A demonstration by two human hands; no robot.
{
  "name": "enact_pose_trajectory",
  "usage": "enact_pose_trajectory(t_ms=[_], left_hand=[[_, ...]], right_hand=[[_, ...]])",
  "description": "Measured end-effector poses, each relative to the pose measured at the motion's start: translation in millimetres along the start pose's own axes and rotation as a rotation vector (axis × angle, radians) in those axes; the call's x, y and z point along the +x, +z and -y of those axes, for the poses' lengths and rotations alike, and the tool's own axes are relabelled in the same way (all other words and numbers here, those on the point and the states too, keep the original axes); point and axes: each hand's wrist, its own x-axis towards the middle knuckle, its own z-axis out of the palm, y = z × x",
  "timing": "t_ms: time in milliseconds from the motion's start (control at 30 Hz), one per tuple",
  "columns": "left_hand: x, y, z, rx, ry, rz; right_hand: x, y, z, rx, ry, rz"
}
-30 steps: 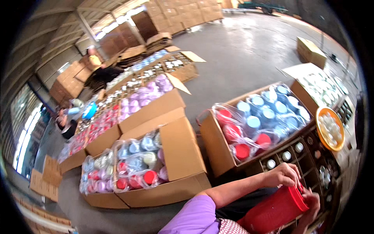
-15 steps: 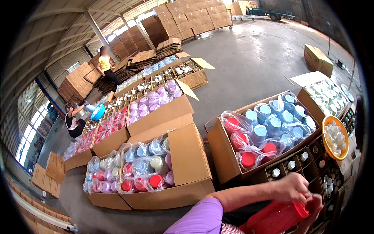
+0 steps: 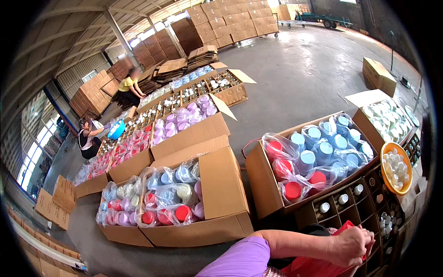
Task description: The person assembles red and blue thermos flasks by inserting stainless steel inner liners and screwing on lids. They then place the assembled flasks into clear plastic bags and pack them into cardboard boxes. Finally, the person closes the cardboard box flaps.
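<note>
My left hand (image 3: 349, 245) comes in from a purple sleeve at the lower edge. Its fingers are closed at the rim of a red plastic container (image 3: 299, 267), held tilted close to my body. My right hand is mostly hidden behind the left one and the container, so its fingers do not show clearly. Just beyond is a divided carton (image 3: 339, 208) with white-capped bottles (image 3: 343, 199) in some compartments. An orange bowl (image 3: 410, 179) of translucent white caps or cups rests at the carton's right end.
A large carton (image 3: 262, 187) of bagged blue and red cups (image 3: 306, 161) stands ahead. On the left another open carton (image 3: 228, 184) holds bagged cups in mixed colours. Two people work farther off beside long rows of cartons. A box (image 3: 379, 76) sits on the floor at right.
My hands have shifted slightly down with the red container, and the right hand is now more hidden. The far person in yellow has bent down toward the cartons.
</note>
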Motion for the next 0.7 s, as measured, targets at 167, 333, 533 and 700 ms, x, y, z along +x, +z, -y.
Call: enact_pose_trajectory(t_ms=[167, 333, 533, 700], left_hand=[[-33.3, -39.8, 56.1, -0.781, -0.295, 0.007], [5.6, -36.5, 7.2, -0.186, -0.047, -0.028], [-25.9, -42.3, 33.0, -0.463, -0.001, -0.099], [-38.4, -50.0, 62.6, -0.975, -0.365, -0.156]], right_hand=[[-8.3, -39.3, 41.4, -0.639, -0.218, 0.333], [3.6, -45.7, -3.3, -0.080, -0.090, 0.103], [-5.1, -45.1, 3.9, -0.290, -0.015, 0.230], [-1.3, -30.4, 30.6, -0.445, -0.140, 0.399]])
